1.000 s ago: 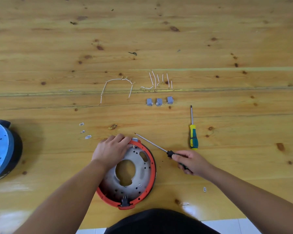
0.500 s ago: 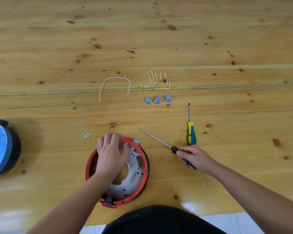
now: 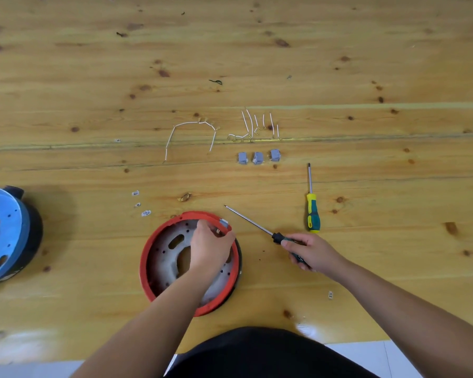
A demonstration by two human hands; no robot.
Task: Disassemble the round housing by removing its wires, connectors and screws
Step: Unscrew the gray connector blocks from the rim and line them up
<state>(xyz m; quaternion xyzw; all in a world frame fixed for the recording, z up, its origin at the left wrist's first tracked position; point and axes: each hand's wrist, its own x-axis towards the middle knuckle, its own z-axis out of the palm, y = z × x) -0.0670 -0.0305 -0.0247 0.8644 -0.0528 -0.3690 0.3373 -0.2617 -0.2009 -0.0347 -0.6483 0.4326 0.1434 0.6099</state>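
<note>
2 screwdrivers [image 3: 312,212], 3 grey connectors [image 3: 257,157], 2 round housings [image 3: 159,257], 2 hands [image 3: 210,248]

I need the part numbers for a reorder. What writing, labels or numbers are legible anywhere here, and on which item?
None can be read.
Small white tags on the wooden table, left of the round red-rimmed housing: dark marks, too small and blurred to read.
Yellow-and-teal screwdriver: no legible print.
Dark-handled screwdriver in the right hand: nothing legible.
</note>
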